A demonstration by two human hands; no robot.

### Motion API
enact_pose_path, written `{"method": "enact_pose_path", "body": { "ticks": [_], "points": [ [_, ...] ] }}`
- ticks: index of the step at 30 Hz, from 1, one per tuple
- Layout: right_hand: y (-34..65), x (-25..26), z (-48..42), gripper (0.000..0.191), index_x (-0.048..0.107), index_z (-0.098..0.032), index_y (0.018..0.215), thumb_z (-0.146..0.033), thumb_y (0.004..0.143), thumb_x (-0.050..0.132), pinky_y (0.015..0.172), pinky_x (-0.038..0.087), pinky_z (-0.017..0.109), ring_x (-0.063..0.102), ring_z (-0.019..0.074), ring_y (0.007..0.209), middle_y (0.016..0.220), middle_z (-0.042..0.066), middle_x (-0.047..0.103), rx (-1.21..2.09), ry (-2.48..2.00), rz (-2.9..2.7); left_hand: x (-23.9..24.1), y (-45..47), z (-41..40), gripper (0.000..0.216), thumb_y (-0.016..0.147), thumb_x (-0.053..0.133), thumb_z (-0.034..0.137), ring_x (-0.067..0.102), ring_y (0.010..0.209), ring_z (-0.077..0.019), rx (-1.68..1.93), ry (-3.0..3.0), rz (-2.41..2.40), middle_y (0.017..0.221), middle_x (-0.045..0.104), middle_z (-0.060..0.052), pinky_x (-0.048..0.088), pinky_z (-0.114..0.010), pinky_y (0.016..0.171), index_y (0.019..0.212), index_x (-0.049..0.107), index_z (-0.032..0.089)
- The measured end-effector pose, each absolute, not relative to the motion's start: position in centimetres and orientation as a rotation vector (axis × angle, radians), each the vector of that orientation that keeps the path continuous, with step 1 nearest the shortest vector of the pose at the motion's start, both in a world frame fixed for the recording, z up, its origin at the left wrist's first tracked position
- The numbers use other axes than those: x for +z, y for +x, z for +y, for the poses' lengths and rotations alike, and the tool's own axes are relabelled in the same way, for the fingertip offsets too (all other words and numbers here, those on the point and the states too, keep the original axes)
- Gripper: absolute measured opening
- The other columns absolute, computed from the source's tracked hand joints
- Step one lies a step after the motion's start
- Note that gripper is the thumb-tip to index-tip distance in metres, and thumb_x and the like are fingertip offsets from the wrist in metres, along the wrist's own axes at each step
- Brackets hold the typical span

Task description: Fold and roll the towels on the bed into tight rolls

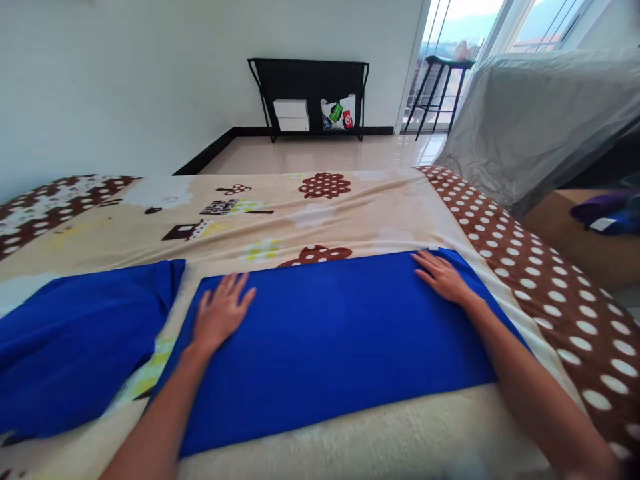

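Observation:
A blue cloth (330,340), flat and roughly rectangular, is spread on the bed in front of me. My left hand (221,312) lies flat near its far left corner, fingers stretched out and slightly apart. Towards the far right corner, my right hand (442,275) rests palm down with its fingers extended over the cloth's edge area. Neither hand grips anything. A second blue cloth (85,340), more rumpled, lies to the left, separated from the first by a strip of blanket.
A patterned beige blanket (390,213) with brown dotted borders covers the bed. Beyond it stand a black rack (310,80) with white boxes (292,115) and a printed bag (339,113), a dark stool (440,87), and a large plastic-covered item (555,113) at the right.

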State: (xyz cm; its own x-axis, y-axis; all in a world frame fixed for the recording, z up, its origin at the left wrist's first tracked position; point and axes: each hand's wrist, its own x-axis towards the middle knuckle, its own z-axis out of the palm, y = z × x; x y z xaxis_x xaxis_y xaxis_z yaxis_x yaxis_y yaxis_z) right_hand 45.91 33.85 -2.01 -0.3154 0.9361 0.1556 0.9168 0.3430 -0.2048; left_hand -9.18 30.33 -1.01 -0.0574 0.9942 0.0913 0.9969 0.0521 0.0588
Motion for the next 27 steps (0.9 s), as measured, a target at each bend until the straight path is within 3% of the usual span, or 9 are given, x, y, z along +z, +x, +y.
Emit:
{"method": "enact_pose_path", "body": {
  "ticks": [3, 8, 10, 12, 14, 18, 22, 25, 27],
  "points": [
    [53.3, -4.3, 34.4, 0.061, 0.032, -0.025, 0.158, -0.052, 0.103, 0.030, 0.123, 0.025, 0.045, 0.027, 0.0236, 0.151, 0.164, 0.006, 0.027, 0.138, -1.932, -2.127, -1.4, -16.0, 29.8, 0.059, 0.104, 0.021, 0.051, 0.024, 0.152, -0.0208, -0.158, -1.981, -2.313, 0.165, 0.028, -0.004, 0.020, -0.045, 0.122, 0.156, 0.031, 0.026],
    [55.1, -6.1, 35.3, 0.063, 0.032, -0.030, 0.157, -0.059, 0.101, 0.027, 0.121, 0.029, 0.048, 0.032, 0.0261, 0.149, 0.163, 0.004, 0.030, 0.161, -1.997, -2.052, -1.6, -16.6, 29.7, 0.055, 0.104, 0.022, 0.046, 0.027, 0.151, -0.0184, -0.124, -1.933, -2.313, 0.164, 0.031, -0.001, 0.022, -0.043, 0.121, 0.155, 0.034, 0.029],
    [54.4, -5.6, 35.2, 0.064, 0.034, -0.028, 0.156, -0.059, 0.101, 0.028, 0.120, 0.028, 0.051, 0.032, 0.0275, 0.149, 0.162, 0.007, 0.031, 0.115, -2.020, -2.038, -1.0, -15.7, 29.6, 0.056, 0.104, 0.022, 0.046, 0.026, 0.151, -0.0219, -0.075, -1.923, -2.329, 0.163, 0.031, -0.004, 0.018, -0.051, 0.121, 0.154, 0.035, 0.027],
    [52.6, -4.6, 34.5, 0.064, 0.038, -0.022, 0.155, -0.056, 0.102, 0.030, 0.120, 0.024, 0.056, 0.031, 0.0310, 0.149, 0.162, 0.012, 0.031, -0.049, -2.054, -1.975, 0.0, -13.9, 29.6, 0.057, 0.103, 0.022, 0.044, 0.023, 0.152, -0.0289, -0.025, -1.858, -2.352, 0.162, 0.033, -0.011, 0.010, -0.064, 0.119, 0.152, 0.039, 0.019],
    [49.1, -3.4, 32.8, 0.062, 0.041, -0.014, 0.152, -0.049, 0.103, 0.031, 0.119, 0.022, 0.059, 0.028, 0.0343, 0.149, 0.161, 0.018, 0.029, -0.222, -2.036, -1.904, 1.1, -10.4, 29.8, 0.057, 0.101, 0.024, 0.037, 0.021, 0.152, -0.0329, -0.038, -1.848, -2.298, 0.160, 0.034, -0.019, 0.002, -0.069, 0.117, 0.148, 0.044, 0.010],
    [37.7, -1.5, 25.6, 0.055, 0.040, -0.015, 0.153, -0.039, 0.104, 0.033, 0.117, 0.032, 0.051, 0.033, 0.0282, 0.148, 0.159, 0.016, 0.035, -0.085, -1.729, -2.160, 2.2, 0.7, 32.0, 0.053, 0.101, 0.029, 0.033, 0.026, 0.152, -0.0236, -0.248, -2.300, -1.985, 0.162, 0.033, -0.012, 0.015, -0.052, 0.122, 0.150, 0.043, 0.016],
    [29.4, -1.4, 16.7, 0.063, 0.028, -0.023, 0.158, -0.036, 0.099, 0.046, 0.118, 0.035, 0.047, 0.030, 0.0241, 0.150, 0.162, 0.007, 0.030, 0.007, -1.226, -2.586, 1.3, 9.0, 35.8, 0.050, 0.101, 0.036, 0.030, 0.029, 0.150, -0.0217, -0.412, -2.615, -1.831, 0.161, 0.037, -0.010, 0.018, -0.045, 0.122, 0.149, 0.043, 0.021],
    [27.9, -2.8, 12.5, 0.053, 0.044, -0.014, 0.149, -0.029, 0.098, 0.045, 0.114, 0.040, 0.040, 0.041, 0.0222, 0.143, 0.154, 0.008, 0.045, -0.177, -0.955, -2.596, 0.6, 10.6, 37.9, 0.044, 0.100, 0.039, 0.028, 0.035, 0.146, -0.0282, -0.472, -2.551, -1.907, 0.154, 0.045, -0.017, 0.020, -0.051, 0.119, 0.141, 0.050, 0.016],
    [27.9, -4.0, 11.1, 0.037, 0.062, -0.020, 0.131, -0.025, 0.101, 0.041, 0.106, 0.047, 0.031, 0.058, 0.0162, 0.127, 0.134, 0.002, 0.065, -0.266, -0.813, -2.429, 0.6, 10.6, 38.7, 0.040, 0.099, 0.043, 0.027, 0.037, 0.142, -0.0322, -0.512, -2.512, -1.946, 0.148, 0.048, -0.021, 0.022, -0.053, 0.116, 0.136, 0.052, 0.014]
  ]
}}
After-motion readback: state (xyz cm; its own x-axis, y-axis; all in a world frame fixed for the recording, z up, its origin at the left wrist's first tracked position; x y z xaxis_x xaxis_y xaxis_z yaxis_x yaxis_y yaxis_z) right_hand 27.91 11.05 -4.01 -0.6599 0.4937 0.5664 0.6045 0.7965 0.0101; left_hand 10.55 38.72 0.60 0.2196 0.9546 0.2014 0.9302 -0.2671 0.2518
